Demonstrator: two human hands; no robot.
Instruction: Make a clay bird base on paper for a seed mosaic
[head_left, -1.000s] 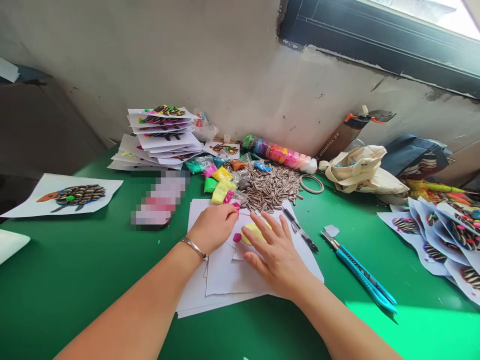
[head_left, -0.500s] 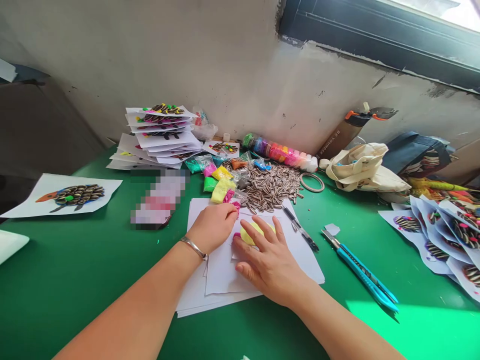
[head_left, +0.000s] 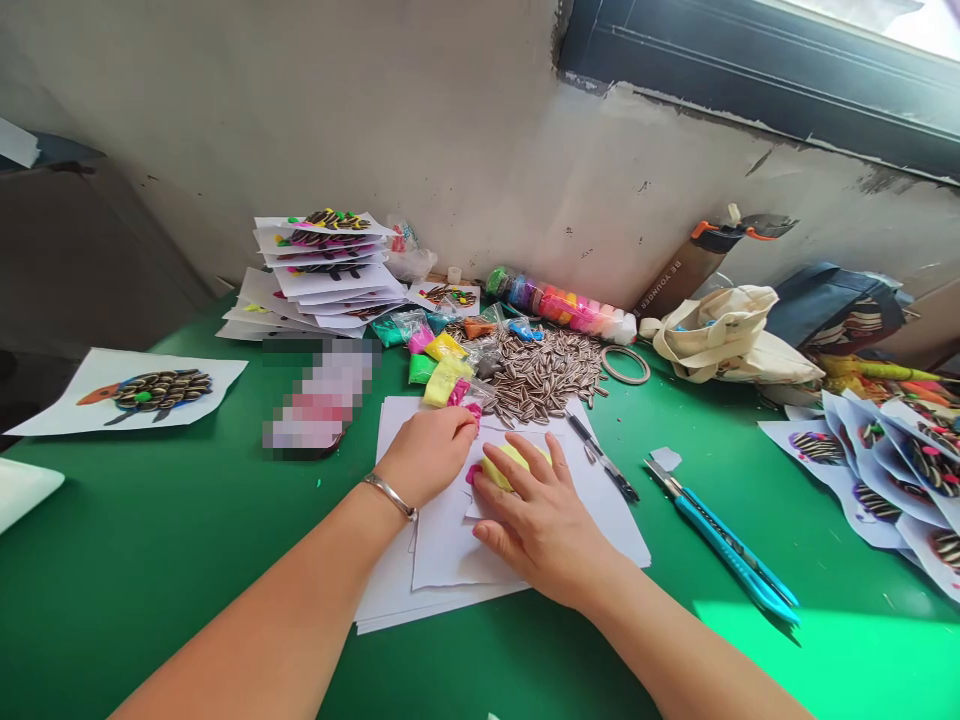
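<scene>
My left hand [head_left: 427, 455], a silver bangle at its wrist, is closed in a pinch at a lump of magenta clay [head_left: 474, 408]. That clay sits by a small plastic bag, and the fingertips partly hide the contact. Fingers spread, my right hand [head_left: 544, 525] lies over a flat yellow clay shape [head_left: 506, 465] on white paper [head_left: 450, 560]. A small magenta clay piece [head_left: 472, 473] shows at the shape's left edge, beside the right fingers. More sheets lie stacked beneath.
Sunflower seeds [head_left: 551, 365] and bagged coloured clay [head_left: 448, 380] lie beyond the paper. To the right are a pen [head_left: 604, 460], a blue utility knife [head_left: 727, 545] and a tape roll [head_left: 625, 365]. Seed-decorated pictures [head_left: 330, 275] are piled at back left, others [head_left: 877, 470] at far right.
Both hands hold nearly the same pose and place. The whole scene has shifted very slightly right in view.
</scene>
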